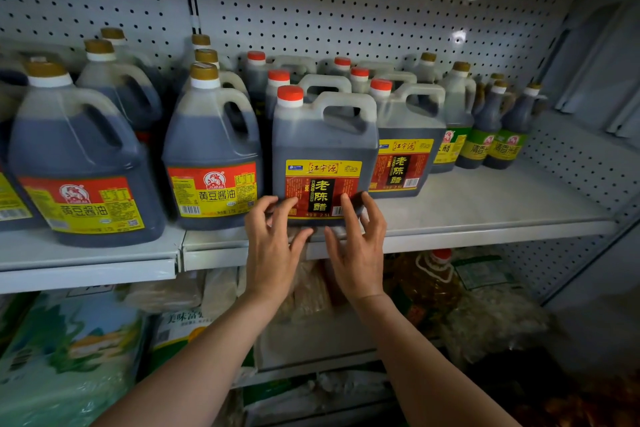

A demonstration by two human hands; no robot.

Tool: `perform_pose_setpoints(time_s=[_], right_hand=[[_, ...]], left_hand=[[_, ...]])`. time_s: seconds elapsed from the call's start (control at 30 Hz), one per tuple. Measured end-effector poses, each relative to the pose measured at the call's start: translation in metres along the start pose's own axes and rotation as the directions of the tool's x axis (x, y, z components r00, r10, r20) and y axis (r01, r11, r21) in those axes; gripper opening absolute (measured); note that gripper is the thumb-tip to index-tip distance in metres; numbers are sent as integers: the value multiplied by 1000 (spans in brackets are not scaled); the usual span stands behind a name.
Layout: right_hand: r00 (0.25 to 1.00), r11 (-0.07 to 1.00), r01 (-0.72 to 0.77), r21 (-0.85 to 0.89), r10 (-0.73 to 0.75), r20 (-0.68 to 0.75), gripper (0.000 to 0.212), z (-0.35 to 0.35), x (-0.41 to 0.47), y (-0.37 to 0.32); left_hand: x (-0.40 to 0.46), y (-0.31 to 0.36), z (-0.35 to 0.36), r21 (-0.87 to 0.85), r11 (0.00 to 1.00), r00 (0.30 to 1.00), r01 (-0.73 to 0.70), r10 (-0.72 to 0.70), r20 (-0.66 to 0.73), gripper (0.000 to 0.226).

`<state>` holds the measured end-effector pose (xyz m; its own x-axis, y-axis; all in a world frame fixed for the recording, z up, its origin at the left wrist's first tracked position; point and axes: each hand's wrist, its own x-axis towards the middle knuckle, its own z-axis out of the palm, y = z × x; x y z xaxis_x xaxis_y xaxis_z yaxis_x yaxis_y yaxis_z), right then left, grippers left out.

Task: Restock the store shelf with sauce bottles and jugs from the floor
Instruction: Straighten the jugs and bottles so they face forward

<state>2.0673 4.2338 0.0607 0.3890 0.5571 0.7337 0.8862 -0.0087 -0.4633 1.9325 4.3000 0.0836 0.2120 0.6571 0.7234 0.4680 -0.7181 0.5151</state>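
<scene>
Stood upright at the front edge of the shelf point(485, 218): a red-capped vinegar jug point(323, 146), dark liquid nearly to the shoulder, label facing out. Sat just beside a twin jug point(408, 146) on its right and a soy jug point(211, 149) on its left, with more red caps behind.

Left hand point(273, 246) and right hand point(358, 246) both reached up from below, fingers spread and lightly bent, tips touching the lower label at either side. No grasp there; looked like pressing or nudging rather than holding, both hands loose.

Probably heavy, being full, and likely to slosh if tipped. Walls of thin plastic, smooth and glossy with a slick label, so likely slippery under bare fingertips and apt to dent if squeezed. Not fragile like glass, though a drop could crack the cap or seam.

Best taken by the moulded handle point(349, 104) at top right for lifting, other palm under the base. For sliding back into line, flat push low on the front face, as seen here, to avoid toppling.
</scene>
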Motion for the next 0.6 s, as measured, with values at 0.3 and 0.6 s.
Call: perform_pose_setpoints(time_s=[0.3,0.6], right_hand=[[996,997,-75,-3,75,-54,57,5,7,-1],[998,999,-34,7,34,-52,65,4,5,4]], left_hand=[[5,5,9,-16,998,997,56,-57,-49,53],[0,7,10,-124,991,998,42,-47,-33,66]])
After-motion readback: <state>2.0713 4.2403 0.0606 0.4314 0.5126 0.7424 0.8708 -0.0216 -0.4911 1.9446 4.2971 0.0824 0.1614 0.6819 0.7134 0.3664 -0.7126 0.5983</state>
